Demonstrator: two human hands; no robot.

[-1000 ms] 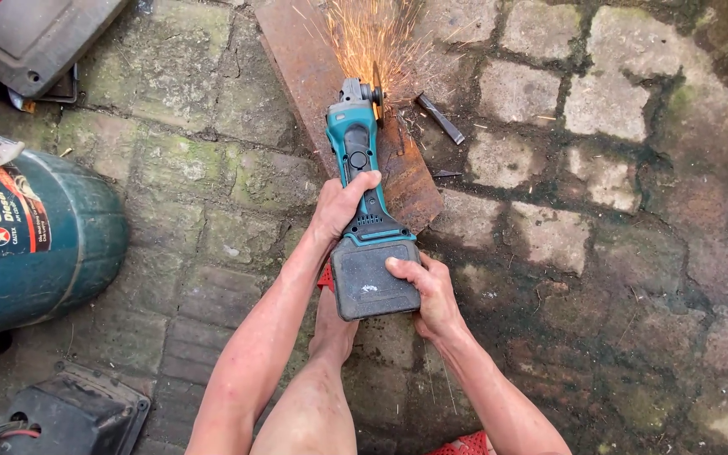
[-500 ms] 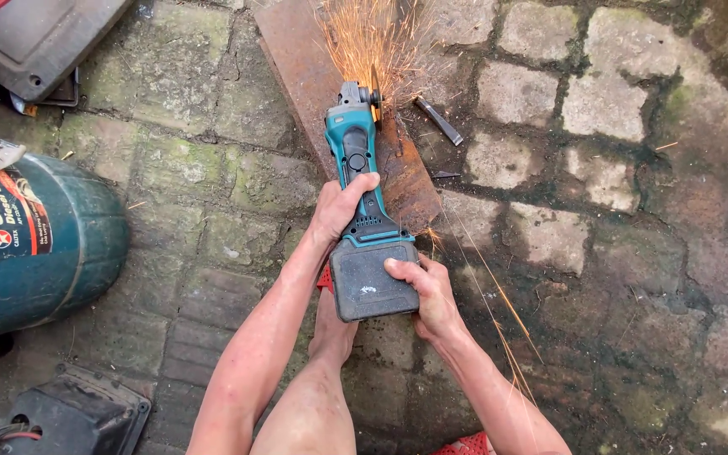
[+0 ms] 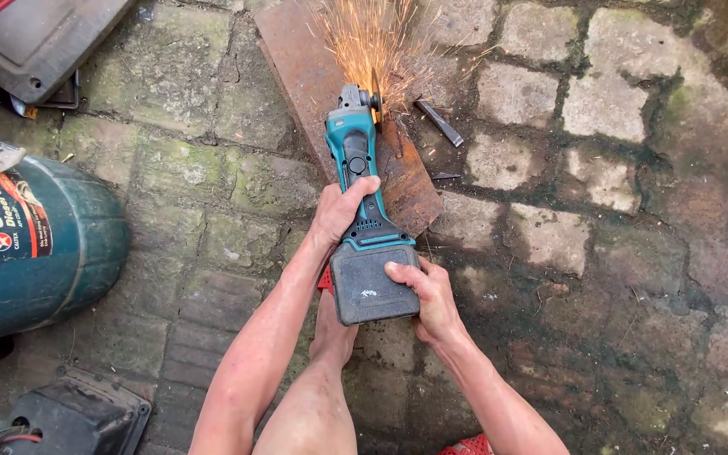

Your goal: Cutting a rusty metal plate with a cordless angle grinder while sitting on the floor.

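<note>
While my left hand (image 3: 343, 211) wraps around the slim teal body of the cordless angle grinder (image 3: 362, 202), fingers closed tight on it, my right hand (image 3: 427, 299) clamps the grey battery pack (image 3: 368, 282) at the rear, thumb across its top and fingers curled under. So both grips are shut on the one tool. The grinder points away from me, its disc (image 3: 376, 97) set on edge against a rusty steel plate (image 3: 322, 93) that lies flat on the ground, and a fan of orange sparks (image 3: 381, 38) sprays off beyond the disc.

Underfoot is an outdoor floor of rough stone pavers (image 3: 591, 109), uneven, green with moss in the joints and dark with damp. My bare foot (image 3: 330, 329) stands on them just behind the battery, with a red sandal (image 3: 325, 280) showing only as a sliver beside my left wrist. A teal oil drum (image 3: 35, 244) lies on its side to my left, partly cut by the frame edge. A dark grey case lid (image 3: 35, 42) sits at the top left, and a black box (image 3: 77, 417) at the bottom left is only half in view. A short dark metal bar (image 3: 438, 122) lies just right of the plate. The plate's far end runs out of the picture, and the sparks hide where the disc bites.
</note>
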